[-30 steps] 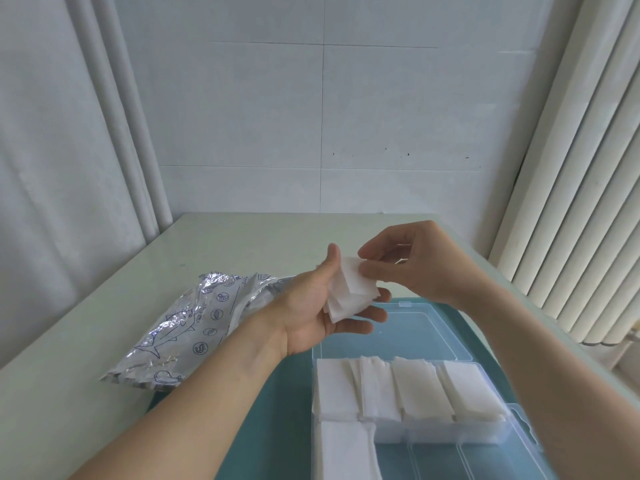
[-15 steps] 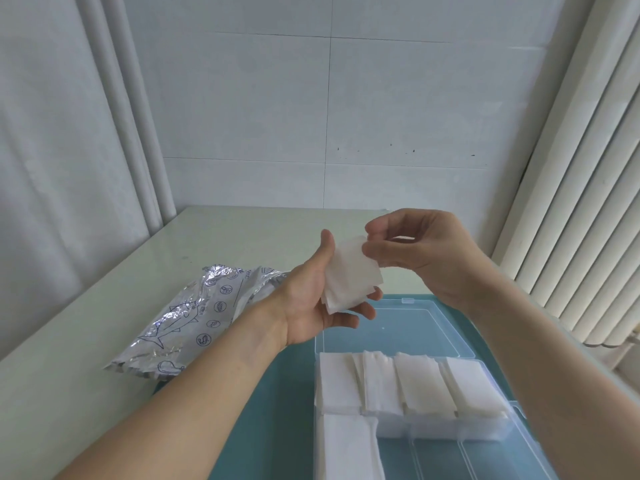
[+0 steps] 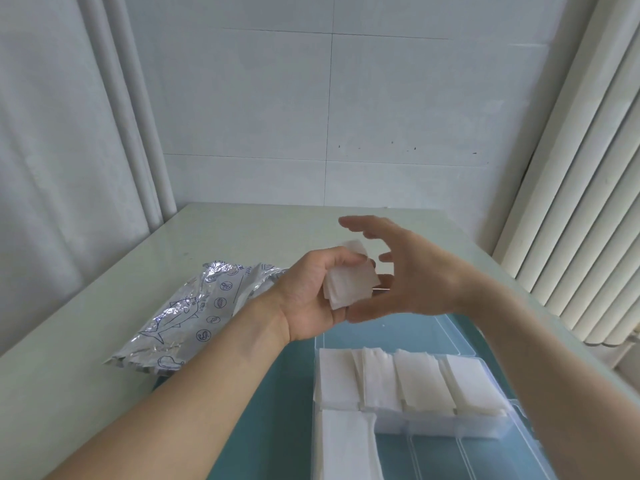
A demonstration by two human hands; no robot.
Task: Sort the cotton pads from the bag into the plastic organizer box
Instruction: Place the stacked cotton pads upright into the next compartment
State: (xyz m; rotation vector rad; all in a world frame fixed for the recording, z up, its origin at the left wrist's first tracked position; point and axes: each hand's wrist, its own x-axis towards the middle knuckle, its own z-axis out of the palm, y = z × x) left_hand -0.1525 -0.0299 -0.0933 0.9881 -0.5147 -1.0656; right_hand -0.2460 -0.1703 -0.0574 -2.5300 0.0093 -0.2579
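Several cotton pads (image 3: 349,284) sit fanned in my curled left hand (image 3: 311,296), right hand (image 3: 408,271) spread and empty beside them, so a loose grip could spill them short of the organizer box (image 3: 498,429).

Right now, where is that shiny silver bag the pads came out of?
In the head view, the silver bag lies flat on the table at the left, just beyond the left hand and left of the plastic organizer box.

A pale desk (image 3: 242,237) stood against a white tiled wall (image 3: 329,98). Grey curtains (image 3: 69,150) hung at its left edge, cream vertical blinds (image 3: 571,202) at its right, letting in soft daylight.
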